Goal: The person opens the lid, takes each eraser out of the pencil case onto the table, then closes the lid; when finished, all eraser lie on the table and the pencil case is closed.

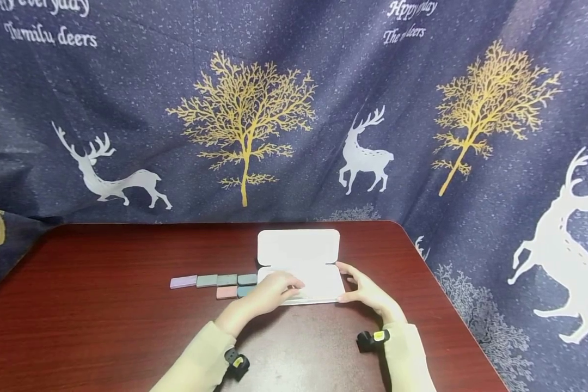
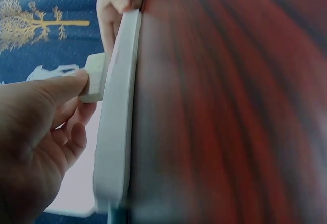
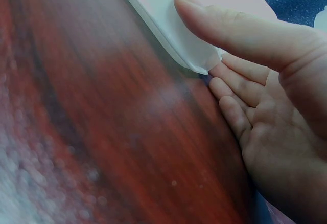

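A white hinged case (image 1: 323, 280) lies on the table with its lid (image 1: 299, 247) raised at the back. Over the case's left half is my left hand (image 1: 269, 294), and the left wrist view shows it pinching a small pale rectangular block (image 2: 93, 78) between thumb and fingers, close to the case's front wall (image 2: 116, 111). My right hand (image 1: 369, 294) holds the case's right end. In the right wrist view its thumb (image 3: 219, 27) is over the case and its other fingers are by the corner. The left hand hides part of the case's inside.
Left of the case lie several small coloured blocks: a lavender block (image 1: 183, 282), grey-green and teal ones, and a pink block (image 1: 226, 293). They form two short rows on the dark red table (image 1: 103, 326). A blue patterned curtain (image 1: 294, 185) hangs behind the table.
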The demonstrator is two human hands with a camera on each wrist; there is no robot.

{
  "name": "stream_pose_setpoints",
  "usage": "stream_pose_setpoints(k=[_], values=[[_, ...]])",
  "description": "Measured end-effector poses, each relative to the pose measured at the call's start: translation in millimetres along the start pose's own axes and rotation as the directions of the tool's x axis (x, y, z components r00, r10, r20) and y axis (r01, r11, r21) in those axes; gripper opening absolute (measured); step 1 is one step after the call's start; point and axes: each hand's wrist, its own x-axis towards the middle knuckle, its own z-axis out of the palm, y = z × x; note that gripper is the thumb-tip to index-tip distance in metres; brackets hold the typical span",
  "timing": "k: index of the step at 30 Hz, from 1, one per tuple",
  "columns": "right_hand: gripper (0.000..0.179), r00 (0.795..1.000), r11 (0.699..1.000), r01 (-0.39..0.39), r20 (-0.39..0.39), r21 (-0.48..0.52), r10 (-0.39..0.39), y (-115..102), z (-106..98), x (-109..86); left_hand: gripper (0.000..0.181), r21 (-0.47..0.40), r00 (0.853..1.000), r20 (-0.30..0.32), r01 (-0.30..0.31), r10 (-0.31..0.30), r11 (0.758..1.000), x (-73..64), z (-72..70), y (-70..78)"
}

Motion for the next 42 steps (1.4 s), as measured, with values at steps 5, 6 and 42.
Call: stream_pose_setpoints(k=[5,6,42], values=[[0.087,1.000,1.000,0.003,0.001,-0.005,-0.003,0,0,0.5,0.021,-0.018,1.000,0.002,0.029,-0.029,0.999,-17.8,-13.7,-13.0],[0.087,1.000,1.000,0.002,0.003,-0.004,-0.002,-1,0,0.3,0.021,-0.014,1.000,0.001,0.030,-0.030,0.999,-21.3,-16.0,-15.8],[0.086,0.999,0.999,0.034,0.003,0.004,-0.034,1,0,0.6,0.017,-0.019,0.970,-0.049,0.237,-0.238,0.971,-101.9,-98.3,-82.5]])
